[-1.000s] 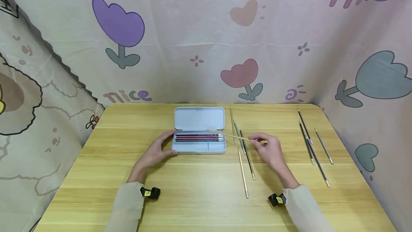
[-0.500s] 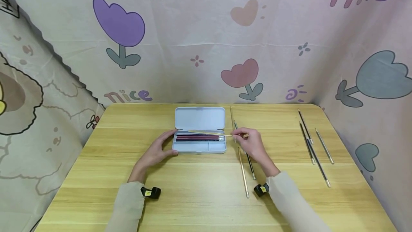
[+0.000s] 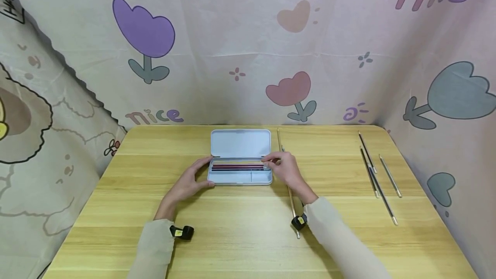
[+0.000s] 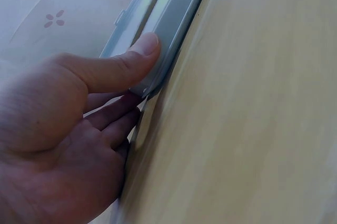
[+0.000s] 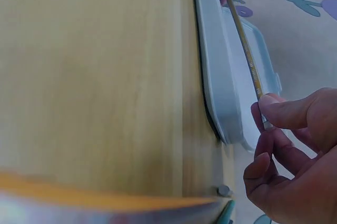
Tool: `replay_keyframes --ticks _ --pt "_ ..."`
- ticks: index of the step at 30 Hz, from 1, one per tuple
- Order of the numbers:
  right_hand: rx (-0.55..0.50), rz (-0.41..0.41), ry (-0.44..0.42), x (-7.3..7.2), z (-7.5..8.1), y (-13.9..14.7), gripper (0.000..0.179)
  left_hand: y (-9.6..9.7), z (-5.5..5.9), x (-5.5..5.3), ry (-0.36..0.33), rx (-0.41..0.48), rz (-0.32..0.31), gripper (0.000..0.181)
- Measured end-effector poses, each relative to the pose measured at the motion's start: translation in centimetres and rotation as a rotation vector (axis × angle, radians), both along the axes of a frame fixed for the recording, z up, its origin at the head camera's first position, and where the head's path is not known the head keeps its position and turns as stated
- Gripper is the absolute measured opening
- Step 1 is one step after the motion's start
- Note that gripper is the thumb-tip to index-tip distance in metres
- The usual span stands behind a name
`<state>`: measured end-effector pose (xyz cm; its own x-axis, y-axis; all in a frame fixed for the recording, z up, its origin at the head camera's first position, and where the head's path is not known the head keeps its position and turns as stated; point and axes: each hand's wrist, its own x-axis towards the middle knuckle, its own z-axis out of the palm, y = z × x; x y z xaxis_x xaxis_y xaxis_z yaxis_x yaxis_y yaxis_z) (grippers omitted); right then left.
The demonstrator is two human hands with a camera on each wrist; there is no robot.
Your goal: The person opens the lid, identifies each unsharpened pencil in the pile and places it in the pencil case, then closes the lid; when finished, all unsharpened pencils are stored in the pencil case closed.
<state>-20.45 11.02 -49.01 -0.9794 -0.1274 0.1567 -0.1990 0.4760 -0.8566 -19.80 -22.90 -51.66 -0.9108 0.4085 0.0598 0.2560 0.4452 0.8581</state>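
A pale blue pencil case [image 3: 230,177] lies open on the table, its lid [image 3: 240,143] tipped back. Inside, several dark red and dark pencils [image 3: 236,168] lie side by side in the long compartment. My left hand [image 3: 189,181] holds the case's left end, thumb at the front corner and fingers at the back. My right hand [image 3: 287,170] is over the case's right end, pinching a yellow pencil [image 5: 245,42] near its eraser end between thumb and fingers. That pencil runs lengthwise over the case, behind the dark red ones; whether it touches the bottom I cannot tell.
Right of the case, a yellow pencil [image 3: 280,139] lies at the back and another yellow pencil [image 3: 291,199] nearer, partly under my right wrist. Other pencils there are mostly hidden. Several dark pencils [image 3: 381,195] lie farther right. A printed cloth [image 3: 217,33] hangs behind the table.
My right hand has moved left with the yellow pencil, from the table's right part to over the case, bringing the pencil down level. My left hand has stayed on the case.
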Motion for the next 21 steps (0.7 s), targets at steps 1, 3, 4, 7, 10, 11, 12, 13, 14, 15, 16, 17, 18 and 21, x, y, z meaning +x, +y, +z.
replay_keyframes --ticks 1,3,4,7,10,11,12,13,14,15,16,17,18,21 --pt "0.002 0.003 0.000 -0.02 -0.03 -0.17 0.011 0.02 0.01 0.03 -0.002 -0.003 0.001 0.083" --pt "0.010 0.010 0.004 -0.09 -0.13 -0.48 0.012 0.02 -0.01 0.06 -0.005 -0.009 0.004 0.083" --pt "0.017 0.013 0.005 -0.13 -0.20 -0.61 0.012 0.03 -0.02 0.07 -0.006 -0.011 0.005 0.083" --pt "0.040 0.021 0.010 -0.21 -0.37 -0.91 0.010 0.06 -0.03 0.06 -0.001 -0.011 0.005 0.084" --pt "0.065 0.019 0.021 -0.21 -0.51 -1.09 0.009 0.10 0.05 0.12 -0.001 -0.011 0.008 0.084" --pt "0.071 0.018 0.024 -0.21 -0.54 -1.12 0.009 0.12 0.08 0.15 -0.003 -0.012 0.008 0.084" --pt "0.075 0.018 0.025 -0.20 -0.55 -1.14 0.009 0.12 0.11 0.17 -0.004 -0.012 0.009 0.084" --pt "0.077 0.017 0.025 -0.19 -0.54 -1.15 0.009 0.13 0.13 0.20 -0.007 -0.013 0.011 0.084" --pt "0.079 0.019 0.023 -0.18 -0.52 -1.14 0.009 0.14 0.14 0.22 -0.010 -0.014 0.013 0.084" --pt "0.077 0.020 0.017 -0.15 -0.49 -1.12 0.009 0.15 0.13 0.23 -0.010 -0.015 0.014 0.084" --pt "0.075 0.023 0.013 -0.13 -0.47 -1.09 0.009 0.15 0.11 0.23 -0.011 -0.018 0.014 0.084" --pt "0.071 0.025 0.007 -0.09 -0.45 -1.03 0.010 0.15 0.08 0.21 -0.010 -0.019 0.014 0.083" --pt "0.065 0.028 0.002 -0.05 -0.43 -0.96 0.010 0.15 0.02 0.17 -0.008 -0.018 0.014 0.083" --pt "0.048 0.033 -0.019 0.18 -0.32 -0.63 0.011 0.16 -0.11 0.04 0.002 -0.016 0.010 0.083"
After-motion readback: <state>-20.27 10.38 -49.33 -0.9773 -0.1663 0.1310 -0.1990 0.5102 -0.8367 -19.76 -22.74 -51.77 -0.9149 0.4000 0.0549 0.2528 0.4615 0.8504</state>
